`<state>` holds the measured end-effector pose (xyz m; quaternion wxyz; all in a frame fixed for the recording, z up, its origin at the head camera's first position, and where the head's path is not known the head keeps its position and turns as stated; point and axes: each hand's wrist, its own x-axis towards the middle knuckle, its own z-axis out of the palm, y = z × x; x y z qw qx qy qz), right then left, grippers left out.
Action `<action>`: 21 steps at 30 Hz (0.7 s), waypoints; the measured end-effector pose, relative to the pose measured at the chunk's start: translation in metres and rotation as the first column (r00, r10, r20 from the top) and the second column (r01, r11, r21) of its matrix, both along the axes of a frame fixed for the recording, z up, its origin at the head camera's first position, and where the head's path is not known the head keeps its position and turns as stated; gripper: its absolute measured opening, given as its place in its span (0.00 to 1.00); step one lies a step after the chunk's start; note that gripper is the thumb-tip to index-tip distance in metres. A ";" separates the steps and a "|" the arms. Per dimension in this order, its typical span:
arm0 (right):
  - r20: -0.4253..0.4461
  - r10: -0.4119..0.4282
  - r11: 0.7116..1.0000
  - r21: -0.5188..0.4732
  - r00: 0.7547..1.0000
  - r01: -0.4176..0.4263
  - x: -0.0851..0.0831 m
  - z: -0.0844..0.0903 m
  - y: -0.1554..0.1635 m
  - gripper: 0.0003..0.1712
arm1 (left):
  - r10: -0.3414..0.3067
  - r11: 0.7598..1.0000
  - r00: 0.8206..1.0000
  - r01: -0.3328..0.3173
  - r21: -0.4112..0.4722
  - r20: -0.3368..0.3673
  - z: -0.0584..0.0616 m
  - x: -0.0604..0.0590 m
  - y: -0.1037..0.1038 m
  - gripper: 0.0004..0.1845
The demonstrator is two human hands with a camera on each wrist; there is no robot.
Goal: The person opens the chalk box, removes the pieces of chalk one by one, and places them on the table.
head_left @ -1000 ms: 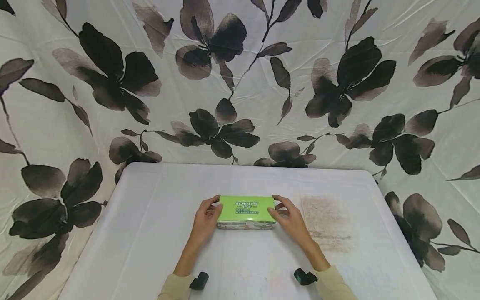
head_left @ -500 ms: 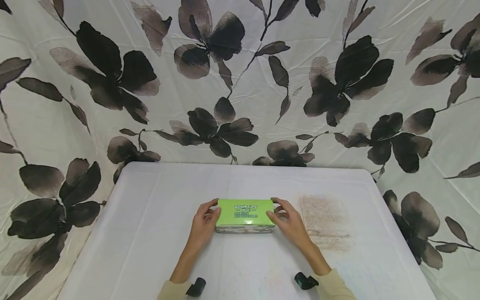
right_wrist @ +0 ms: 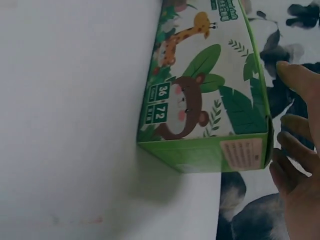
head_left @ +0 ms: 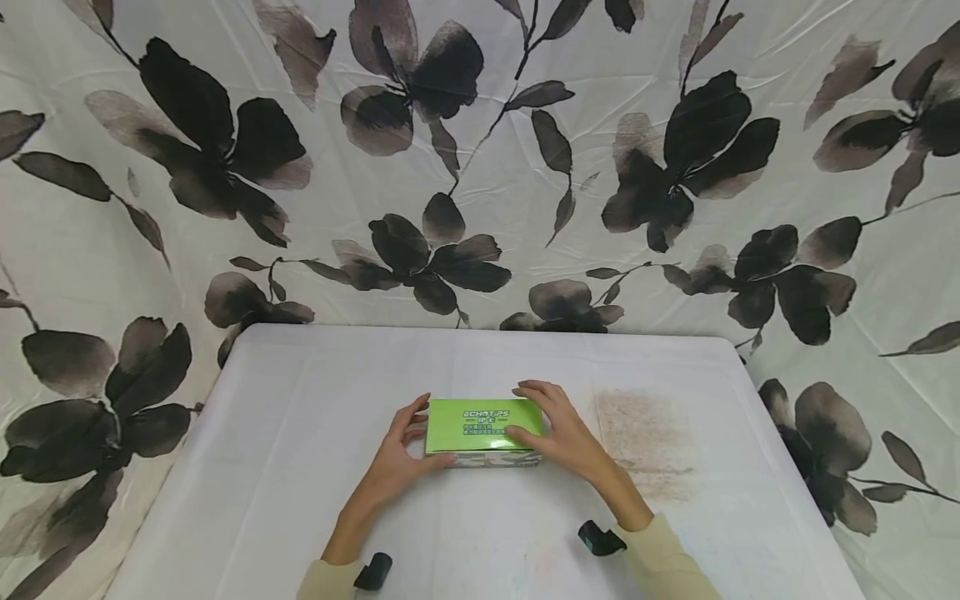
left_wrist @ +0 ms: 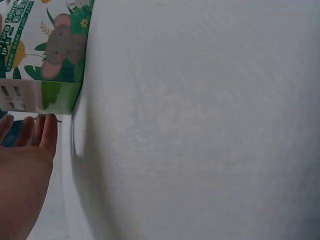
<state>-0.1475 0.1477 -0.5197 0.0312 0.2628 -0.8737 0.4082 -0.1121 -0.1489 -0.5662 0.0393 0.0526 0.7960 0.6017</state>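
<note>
A box with a bright green lid (head_left: 483, 425) lies on the white table, its long side towards me. In the right wrist view its front side (right_wrist: 185, 95) shows a printed bear, a giraffe and the numbers 36 and 72. My left hand (head_left: 393, 462) holds the left end, thumb at the front lower corner and fingers along the end towards the back. The left wrist view shows those fingers (left_wrist: 47, 132) right at the end panel. Over the right end hovers my right hand (head_left: 566, 433), fingers loosely spread, thumb above the lid and the other fingertips near the far edge.
The white cloth on the table (head_left: 315, 392) has a brownish smudged patch (head_left: 645, 442) to the right of the box. A floral curtain (head_left: 450, 167) hangs behind and at both sides. Dark wrist cameras (head_left: 600, 539) sit at the sleeves.
My left thumb has slid from the lid's left edge down to the front corner. My right hand has lifted from the right end and moved left over the lid.
</note>
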 end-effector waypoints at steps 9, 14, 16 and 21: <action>0.065 0.185 0.955 0.222 0.981 -0.195 -0.011 0.022 -0.020 0.44 | -0.090 0.995 0.996 0.090 0.041 0.005 -0.007 -0.004 -0.004 0.58; 0.050 0.216 0.920 0.326 0.975 -0.220 -0.012 0.028 -0.024 0.45 | -0.120 0.987 0.992 0.117 0.108 0.024 -0.008 -0.006 -0.008 0.58; 0.023 0.228 0.906 0.362 0.973 -0.220 -0.013 0.031 -0.024 0.44 | -0.122 0.986 0.992 0.118 0.116 0.031 -0.008 -0.007 -0.009 0.58; -0.046 0.277 0.859 0.459 0.960 -0.226 -0.018 0.039 -0.027 0.41 | -0.117 0.988 0.993 0.114 0.106 0.020 -0.009 -0.010 -0.009 0.57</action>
